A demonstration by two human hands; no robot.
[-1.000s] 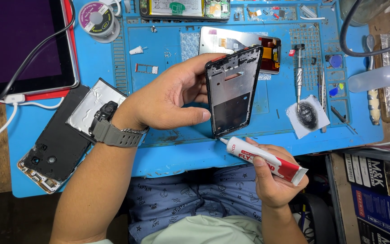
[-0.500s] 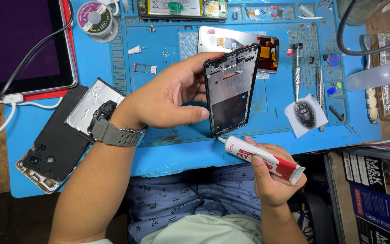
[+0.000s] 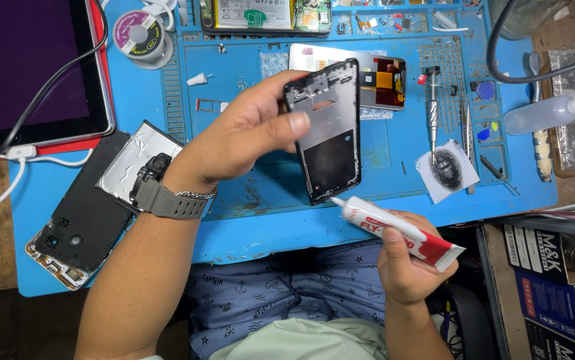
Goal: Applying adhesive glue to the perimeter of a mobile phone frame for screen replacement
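1. The left hand (image 3: 247, 137) pinches a black rectangular phone frame (image 3: 325, 130) with bare metal midplate, upright above the blue worktop (image 3: 394, 167).
2. The right hand's (image 3: 404, 257) fingers wrap a white-and-red glue tube (image 3: 394, 230), nozzle touching the frame's bottom edge.
3. The left fingers are hidden behind the frame.

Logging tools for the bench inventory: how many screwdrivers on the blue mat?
1. A silver precision screwdriver lies upright on the blue mat, right of the phone frame in the left hand. Thin tools beside it look like tweezers; others may be hidden.
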